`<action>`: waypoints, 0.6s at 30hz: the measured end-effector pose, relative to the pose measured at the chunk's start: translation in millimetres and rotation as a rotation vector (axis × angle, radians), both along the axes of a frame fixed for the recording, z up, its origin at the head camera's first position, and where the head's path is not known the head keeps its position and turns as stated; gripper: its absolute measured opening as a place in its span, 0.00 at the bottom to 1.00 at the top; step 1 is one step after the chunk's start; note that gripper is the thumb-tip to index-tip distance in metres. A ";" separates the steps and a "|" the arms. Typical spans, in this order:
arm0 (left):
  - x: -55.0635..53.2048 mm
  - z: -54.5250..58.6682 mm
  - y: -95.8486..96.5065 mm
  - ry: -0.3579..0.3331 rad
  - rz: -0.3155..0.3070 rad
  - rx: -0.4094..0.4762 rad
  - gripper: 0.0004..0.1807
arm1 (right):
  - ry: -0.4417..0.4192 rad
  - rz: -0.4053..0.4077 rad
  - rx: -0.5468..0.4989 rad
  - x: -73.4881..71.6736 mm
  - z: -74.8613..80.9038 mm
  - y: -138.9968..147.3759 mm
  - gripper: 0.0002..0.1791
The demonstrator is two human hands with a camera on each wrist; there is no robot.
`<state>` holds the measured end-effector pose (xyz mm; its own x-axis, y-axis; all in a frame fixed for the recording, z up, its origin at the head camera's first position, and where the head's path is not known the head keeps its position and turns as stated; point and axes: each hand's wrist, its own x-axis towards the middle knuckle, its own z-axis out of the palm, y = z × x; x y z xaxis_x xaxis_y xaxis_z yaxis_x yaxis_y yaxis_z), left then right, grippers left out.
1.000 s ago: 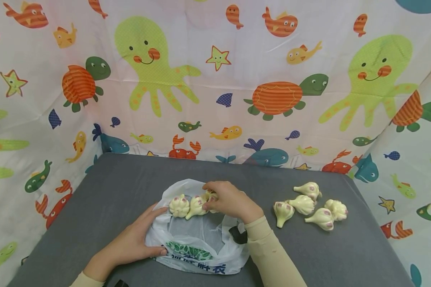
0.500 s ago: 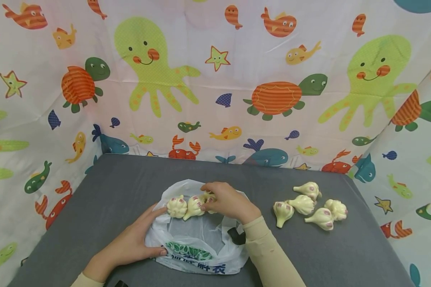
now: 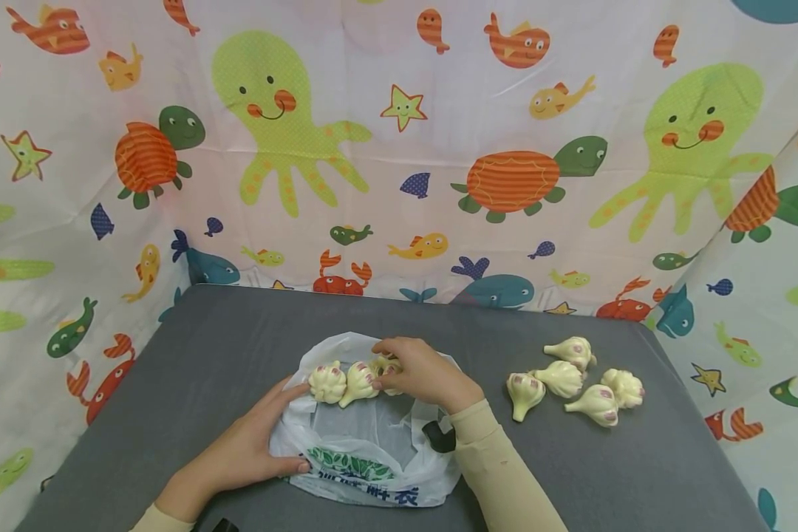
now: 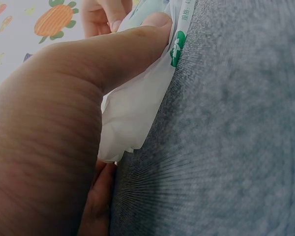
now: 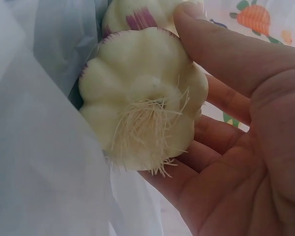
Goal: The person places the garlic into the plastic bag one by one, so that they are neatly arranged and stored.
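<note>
A white plastic bag (image 3: 289, 436) with green and blue print lies with its mouth open toward the back. My left hand (image 3: 249, 449) holds the bag's left side, thumb at the front and fingers farther back; the left wrist view shows the thumb (image 4: 132, 51) over the film. At the bag's back edge, my right hand (image 3: 428, 375) holds a garlic bulb (image 5: 142, 93), its thumb on top and fingers behind, roots facing the wrist camera. Two more garlic bulbs, one at left (image 3: 328, 382) and one in the middle (image 3: 359, 384), sit beside it in the bag's mouth.
Several garlic bulbs (image 3: 560, 379) lie loose on the grey tabletop (image 3: 672, 473), right of the bag. A white curtain (image 3: 386, 170) printed with sea animals stands behind the table and along both sides. A black object (image 3: 439, 437) shows at the right wrist.
My right hand and the garlic bulbs in the bag's mouth shifted slightly left in the first half second, then stayed put. The left hand has kept its place on the bag.
</note>
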<state>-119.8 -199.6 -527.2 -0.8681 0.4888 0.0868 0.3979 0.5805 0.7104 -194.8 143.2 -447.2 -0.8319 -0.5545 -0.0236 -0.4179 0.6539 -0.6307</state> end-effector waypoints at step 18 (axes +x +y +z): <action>0.3 0.7 -0.3 -0.008 0.008 0.009 0.63 | -0.003 0.002 0.004 -2.0 -4.3 0.3 0.32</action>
